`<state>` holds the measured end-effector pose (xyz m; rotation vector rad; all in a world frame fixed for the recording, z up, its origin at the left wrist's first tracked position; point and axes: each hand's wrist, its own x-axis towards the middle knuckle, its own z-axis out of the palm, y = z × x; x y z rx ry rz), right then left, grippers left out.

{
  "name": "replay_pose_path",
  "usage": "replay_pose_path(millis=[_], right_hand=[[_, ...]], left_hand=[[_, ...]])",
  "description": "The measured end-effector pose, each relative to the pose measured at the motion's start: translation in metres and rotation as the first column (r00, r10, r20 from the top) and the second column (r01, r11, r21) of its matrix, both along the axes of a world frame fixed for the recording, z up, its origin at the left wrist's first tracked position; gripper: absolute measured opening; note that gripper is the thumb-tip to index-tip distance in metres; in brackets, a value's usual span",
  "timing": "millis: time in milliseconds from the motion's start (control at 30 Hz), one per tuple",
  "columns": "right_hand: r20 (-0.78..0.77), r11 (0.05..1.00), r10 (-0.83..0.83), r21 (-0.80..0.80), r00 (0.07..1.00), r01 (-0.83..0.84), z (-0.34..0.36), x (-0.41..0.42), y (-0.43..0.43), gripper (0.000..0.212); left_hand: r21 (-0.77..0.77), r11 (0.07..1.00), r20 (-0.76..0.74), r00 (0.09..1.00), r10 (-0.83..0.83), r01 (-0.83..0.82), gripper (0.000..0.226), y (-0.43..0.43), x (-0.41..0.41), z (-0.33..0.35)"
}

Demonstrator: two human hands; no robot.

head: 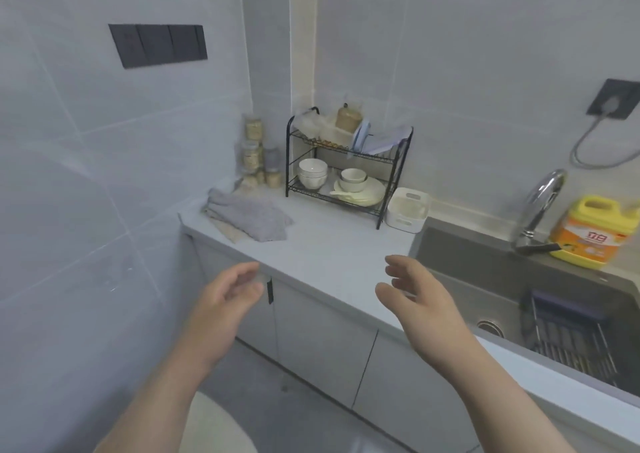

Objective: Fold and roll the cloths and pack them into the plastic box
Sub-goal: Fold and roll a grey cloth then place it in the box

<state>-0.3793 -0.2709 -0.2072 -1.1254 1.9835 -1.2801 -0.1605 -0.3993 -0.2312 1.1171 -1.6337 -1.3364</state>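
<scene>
Grey cloths (247, 215) lie on the counter (329, 244), long axis ten-to-four o'clock; left hand (225, 300) and right hand (415, 293) hover, fingers relaxed, empty.

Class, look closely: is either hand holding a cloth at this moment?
No: the left hand and right hand are open and empty, and the cloths lie piled on the counter.

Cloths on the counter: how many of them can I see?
2. A grey cloth lies on top at the left end of the counter; a beige cloth shows under its near edge. More may be hidden beneath.
</scene>
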Motion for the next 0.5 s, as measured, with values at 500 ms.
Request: replay_pose_path(millis=[500], right_hand=[[0.057, 0.986, 0.152, 0.053, 0.987, -0.155, -0.043, -0.103, -0.209, 0.035]], left_hand=[[0.092, 0.992, 0.063, 0.995, 0.083, -0.088, 0.027, -0.186, -0.090, -0.024]])
